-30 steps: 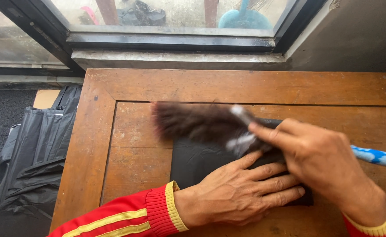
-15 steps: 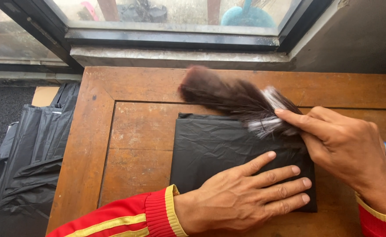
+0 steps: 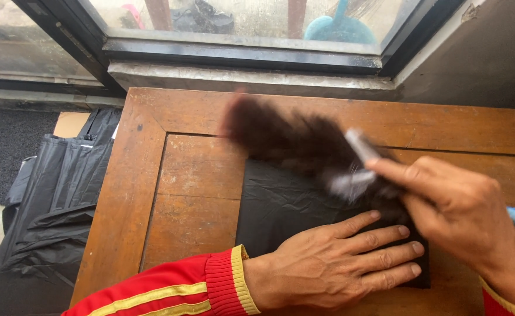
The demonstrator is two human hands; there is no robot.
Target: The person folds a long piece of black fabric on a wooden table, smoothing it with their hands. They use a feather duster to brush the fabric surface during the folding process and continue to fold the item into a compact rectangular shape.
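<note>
Two hands worked a wooden table (image 3: 152,193): the left hand (image 3: 333,263) lay flat, fingers spread, pinning a folded black plastic sheet (image 3: 281,205), apparently to stop it sliding, while the right hand (image 3: 456,216) gripped a dark feather duster (image 3: 287,137), blurred, just above the sheet.

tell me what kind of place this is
Likely a home, at a window. A worn wooden table stands against a dark-framed window with a concrete sill; black plastic bags lie on the floor beside it.
</note>
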